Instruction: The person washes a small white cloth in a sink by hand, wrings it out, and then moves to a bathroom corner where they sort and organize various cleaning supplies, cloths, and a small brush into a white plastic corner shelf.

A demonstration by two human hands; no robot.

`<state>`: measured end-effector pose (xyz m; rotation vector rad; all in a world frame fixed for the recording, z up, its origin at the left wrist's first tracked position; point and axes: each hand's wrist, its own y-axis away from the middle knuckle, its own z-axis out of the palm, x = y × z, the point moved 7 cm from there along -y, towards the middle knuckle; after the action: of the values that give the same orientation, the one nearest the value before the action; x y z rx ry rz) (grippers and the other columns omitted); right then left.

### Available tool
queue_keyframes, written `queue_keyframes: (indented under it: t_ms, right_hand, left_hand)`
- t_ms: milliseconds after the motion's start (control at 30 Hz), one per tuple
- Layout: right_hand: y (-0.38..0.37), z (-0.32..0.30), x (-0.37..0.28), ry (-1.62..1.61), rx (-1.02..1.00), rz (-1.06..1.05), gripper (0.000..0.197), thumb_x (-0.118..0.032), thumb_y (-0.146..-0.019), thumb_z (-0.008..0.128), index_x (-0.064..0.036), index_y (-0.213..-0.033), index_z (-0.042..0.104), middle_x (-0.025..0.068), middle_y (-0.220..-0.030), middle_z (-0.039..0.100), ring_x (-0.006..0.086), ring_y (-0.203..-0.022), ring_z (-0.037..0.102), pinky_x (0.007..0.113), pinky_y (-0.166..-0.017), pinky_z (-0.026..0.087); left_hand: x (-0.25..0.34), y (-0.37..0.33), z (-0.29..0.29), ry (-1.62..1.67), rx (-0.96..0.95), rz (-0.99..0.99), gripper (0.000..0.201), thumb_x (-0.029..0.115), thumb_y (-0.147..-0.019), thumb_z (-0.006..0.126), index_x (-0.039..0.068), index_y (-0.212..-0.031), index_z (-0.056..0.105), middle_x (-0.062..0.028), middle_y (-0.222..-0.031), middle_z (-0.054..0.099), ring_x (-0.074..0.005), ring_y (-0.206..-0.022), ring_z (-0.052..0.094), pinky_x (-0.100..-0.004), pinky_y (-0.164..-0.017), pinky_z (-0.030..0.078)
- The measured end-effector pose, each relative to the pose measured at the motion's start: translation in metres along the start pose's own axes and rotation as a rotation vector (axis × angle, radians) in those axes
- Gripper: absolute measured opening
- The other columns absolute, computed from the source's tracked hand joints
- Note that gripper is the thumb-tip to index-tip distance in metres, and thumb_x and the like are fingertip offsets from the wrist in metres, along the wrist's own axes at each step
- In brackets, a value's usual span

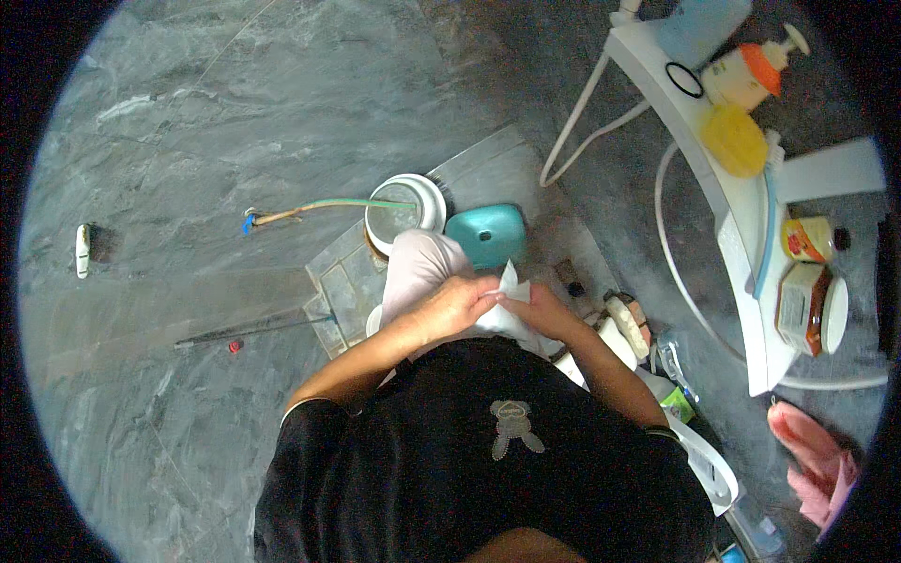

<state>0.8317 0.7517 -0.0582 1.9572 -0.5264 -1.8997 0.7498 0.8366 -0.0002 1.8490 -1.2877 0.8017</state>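
Black cloth of the wearer's shirt (422,450) is filling the lower middle of my head view, with a grey rabbit-shaped patch (513,432) sitting on it. Just beyond, I am seeing the left hand (460,303) and the right hand (544,311) meeting over the lap, each pinching one side of a thin white sheet (510,284); its pointed corner is sticking up between them, and I cannot tell its material. Pale trousers (418,267) are showing beside the left hand. Farther off, a teal piece (467,231) with a central hole is resting near a round white container (435,199), from which a thin green-and-tan strip (361,201) is extending leftward. Along my right, a white shelf (765,357) is carrying a yellow sponge (737,141), a pump bottle (746,75) and a brown jar (805,302) with a white lid.
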Motion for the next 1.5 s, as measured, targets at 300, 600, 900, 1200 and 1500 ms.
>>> queue_keyframes:
  t_ms: [300, 600, 900, 1200, 1500]
  right_hand:
    - [-0.024, -0.055, 0.013, -0.879, 0.066, 0.149, 0.042, -0.030, -0.082, 0.058, -0.0052, -0.115, 0.050, 0.0071, -0.103, 0.059, 0.0187, -0.092, 0.056, 0.033, -0.079, 0.046]
    - [-0.018, -0.200, -0.261, -0.617, 1.053, -1.005, 0.037, -0.016, -0.089, 0.046, -0.0011, -0.123, 0.040, 0.0118, -0.115, 0.051, 0.0229, -0.104, 0.051, 0.037, -0.089, 0.042]
    - [0.034, -0.369, -0.740, 1.087, 1.559, -0.680, 0.041, -0.036, -0.081, 0.053, 0.0022, -0.095, 0.058, 0.0114, -0.081, 0.061, 0.0226, -0.071, 0.058, 0.037, -0.065, 0.045]
    - [-0.004, -0.379, -0.664, 1.239, 1.068, -0.457, 0.026, -0.001, -0.071, 0.056, -0.0015, -0.096, 0.061, 0.0150, -0.102, 0.060, 0.0276, -0.095, 0.057, 0.033, -0.085, 0.043]
    - [-0.008, -0.383, -0.656, 0.998, 0.894, -0.196, 0.031, 0.003, -0.067, 0.058, 0.0022, -0.099, 0.060, 0.0125, -0.110, 0.058, 0.0252, -0.104, 0.054, 0.033, -0.093, 0.038]
  left_hand:
    - [0.014, -0.045, -0.079, -0.233, 0.437, 0.205, 0.017, 0.019, -0.080, 0.060, 0.007, -0.093, 0.061, -0.0110, -0.085, 0.063, -0.0277, -0.070, 0.061, -0.0355, -0.062, 0.049]
    - [-0.048, -0.103, -0.194, 0.527, 0.575, -0.005, 0.022, 0.017, -0.089, 0.053, 0.004, -0.106, 0.053, -0.0052, -0.093, 0.060, -0.0120, -0.081, 0.056, -0.0254, -0.073, 0.047]
    - [0.233, -0.156, -0.624, -1.066, 1.064, 0.997, 0.042, 0.016, -0.080, 0.054, 0.006, -0.121, 0.047, -0.0149, -0.120, 0.050, -0.0324, -0.113, 0.044, -0.0407, -0.095, 0.034]
    - [0.243, -0.212, -0.626, -0.812, 0.856, 1.027, 0.038, 0.022, -0.067, 0.066, 0.009, -0.101, 0.059, -0.0079, -0.088, 0.057, -0.0245, -0.090, 0.055, -0.0404, -0.093, 0.036]
    - [0.248, -0.223, -0.633, -0.740, 0.794, 0.988, 0.037, 0.011, -0.065, 0.064, 0.009, -0.100, 0.057, -0.0083, -0.114, 0.054, -0.0267, -0.107, 0.051, -0.0400, -0.091, 0.040]
